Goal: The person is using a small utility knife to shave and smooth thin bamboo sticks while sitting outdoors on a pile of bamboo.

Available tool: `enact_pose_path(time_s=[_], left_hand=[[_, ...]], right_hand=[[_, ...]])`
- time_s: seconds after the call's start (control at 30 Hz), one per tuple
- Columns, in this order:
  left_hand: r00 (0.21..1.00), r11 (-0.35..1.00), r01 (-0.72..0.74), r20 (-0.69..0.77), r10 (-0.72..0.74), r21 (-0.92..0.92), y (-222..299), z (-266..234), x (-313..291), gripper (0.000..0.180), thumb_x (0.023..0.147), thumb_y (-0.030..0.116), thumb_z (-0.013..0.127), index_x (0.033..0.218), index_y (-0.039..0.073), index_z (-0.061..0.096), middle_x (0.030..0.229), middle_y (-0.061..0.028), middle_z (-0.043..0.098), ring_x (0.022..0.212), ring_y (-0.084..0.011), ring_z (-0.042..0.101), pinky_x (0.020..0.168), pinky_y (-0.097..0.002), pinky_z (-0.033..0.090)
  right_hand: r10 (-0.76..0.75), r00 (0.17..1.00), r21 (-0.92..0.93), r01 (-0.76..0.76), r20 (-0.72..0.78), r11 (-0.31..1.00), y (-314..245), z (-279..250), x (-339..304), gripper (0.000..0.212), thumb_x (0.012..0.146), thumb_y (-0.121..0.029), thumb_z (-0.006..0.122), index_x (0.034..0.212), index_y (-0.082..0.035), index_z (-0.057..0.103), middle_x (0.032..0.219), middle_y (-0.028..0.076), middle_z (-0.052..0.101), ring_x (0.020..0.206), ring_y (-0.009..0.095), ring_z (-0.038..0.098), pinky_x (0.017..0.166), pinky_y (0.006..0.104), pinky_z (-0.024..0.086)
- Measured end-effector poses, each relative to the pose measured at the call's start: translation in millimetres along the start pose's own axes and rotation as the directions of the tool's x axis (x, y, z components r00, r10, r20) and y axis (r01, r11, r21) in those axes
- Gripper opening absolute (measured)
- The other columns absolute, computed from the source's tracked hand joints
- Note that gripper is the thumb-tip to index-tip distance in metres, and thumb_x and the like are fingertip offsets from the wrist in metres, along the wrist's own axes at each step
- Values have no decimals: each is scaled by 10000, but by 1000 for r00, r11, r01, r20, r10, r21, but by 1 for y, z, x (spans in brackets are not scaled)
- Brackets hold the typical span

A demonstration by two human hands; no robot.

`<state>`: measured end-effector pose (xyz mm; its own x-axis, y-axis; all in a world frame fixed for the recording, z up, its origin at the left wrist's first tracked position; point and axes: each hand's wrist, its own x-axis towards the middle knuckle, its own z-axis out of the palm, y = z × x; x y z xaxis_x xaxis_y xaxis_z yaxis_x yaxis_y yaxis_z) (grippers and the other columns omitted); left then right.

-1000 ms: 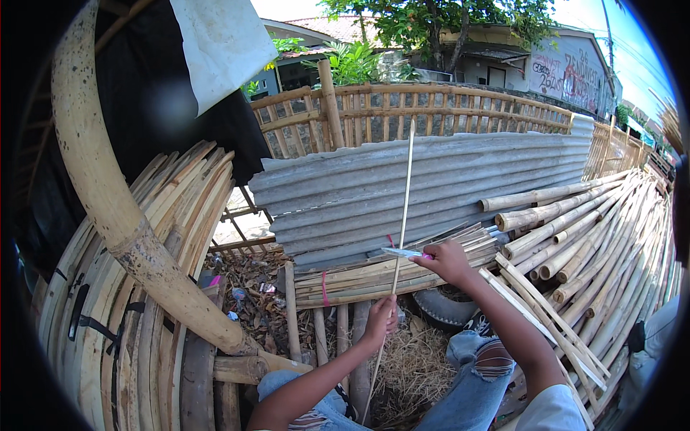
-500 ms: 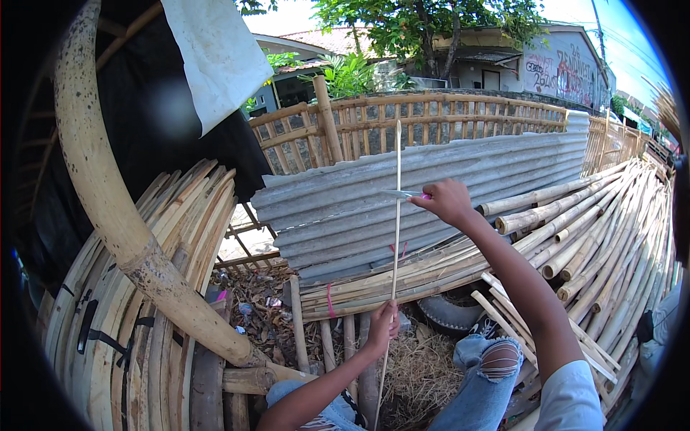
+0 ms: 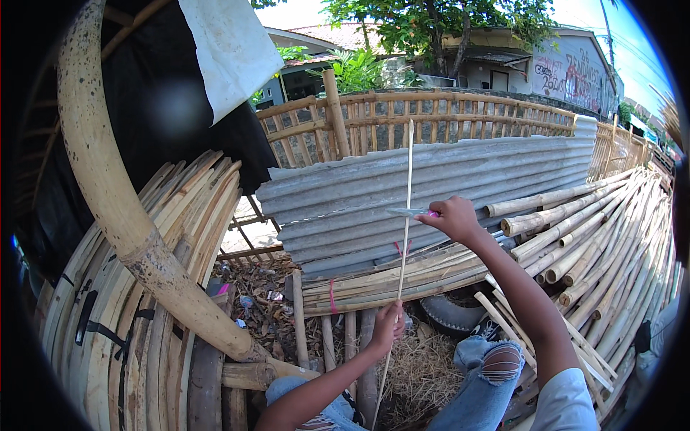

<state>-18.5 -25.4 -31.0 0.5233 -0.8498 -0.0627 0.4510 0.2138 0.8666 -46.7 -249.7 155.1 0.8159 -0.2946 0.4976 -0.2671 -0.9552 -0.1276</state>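
Note:
A long, thin bamboo strip [image 3: 407,179] stands nearly upright in front of me, its top leaning slightly right. My left hand [image 3: 388,325] is closed around its lower part, and the strip's tail runs down past my knees. Higher up, my right hand [image 3: 454,219] grips a knife by its pink handle. The knife's blade [image 3: 407,212] points left and crosses the strip, seemingly against it. Most of the handle is hidden inside my fingers.
A thick bamboo pole [image 3: 115,194] slants across the left, before bundled split bamboo [image 3: 144,316]. Corrugated sheeting [image 3: 431,172] leans on a bamboo fence [image 3: 467,115]. Tied slats [image 3: 374,287], a tyre [image 3: 449,316] and long bamboo poles [image 3: 596,244] lie ahead and right.
My right hand and the knife have moved a little down along the bamboo strip. My left hand keeps its hold low on it. The whole view has shifted slightly.

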Motion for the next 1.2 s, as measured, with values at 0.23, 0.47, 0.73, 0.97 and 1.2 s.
enact_pose_path(time_s=[0.23, 0.47, 0.73, 0.97, 1.2], left_hand=[[996, 999, 30, 84, -27, -37, -3, 3, 6, 353, 930, 427, 456, 770, 117, 405, 518, 45, 313, 374, -34, 284, 343, -189, 220], [999, 998, -34, 1, 34, 48, 3, -13, 8, 377, 940, 452, 420, 789, 107, 410, 534, 31, 320, 400, -44, 290, 384, -181, 262], [999, 1000, 17, 31, -17, -9, -26, -16, 9, 381, 946, 465, 383, 829, 104, 410, 552, 10, 341, 420, -83, 332, 429, -239, 348], [990, 981, -122, -56, 132, 150, -32, -6, 17, 280, 955, 327, 432, 1048, 65, 467, 765, -46, 535, 675, -133, 546, 631, -284, 474], [994, 984, 102, 45, -97, -146, -26, -26, 16, 298, 936, 374, 475, 944, 76, 459, 623, 10, 402, 509, -87, 413, 505, -241, 376]], right_hand=[[478, 874, 696, -290, -86, 657, 43, 21, 22, 540, 835, -518, 559, 590, -37, 541, 481, 64, 496, 447, 175, 507, 450, 319, 387], [324, 898, 954, -295, 297, -56, -34, 94, -72, 263, 817, -247, 674, 777, -38, 521, 829, 110, 655, 748, 146, 632, 612, 248, 502], [274, 936, 972, -234, 220, 18, -57, 115, -85, 371, 745, -54, 723, 665, -79, 362, 829, 147, 653, 746, 154, 642, 613, 276, 534], [247, 941, 905, -300, 229, 301, -58, 125, -100, 361, 716, -97, 743, 655, -41, 392, 652, 116, 623, 607, 124, 620, 525, 270, 488], [107, 981, 755, -191, 159, 627, -71, 111, -110, 402, 784, -343, 682, 686, 6, 506, 568, 151, 561, 536, 293, 594, 525, 379, 455]])
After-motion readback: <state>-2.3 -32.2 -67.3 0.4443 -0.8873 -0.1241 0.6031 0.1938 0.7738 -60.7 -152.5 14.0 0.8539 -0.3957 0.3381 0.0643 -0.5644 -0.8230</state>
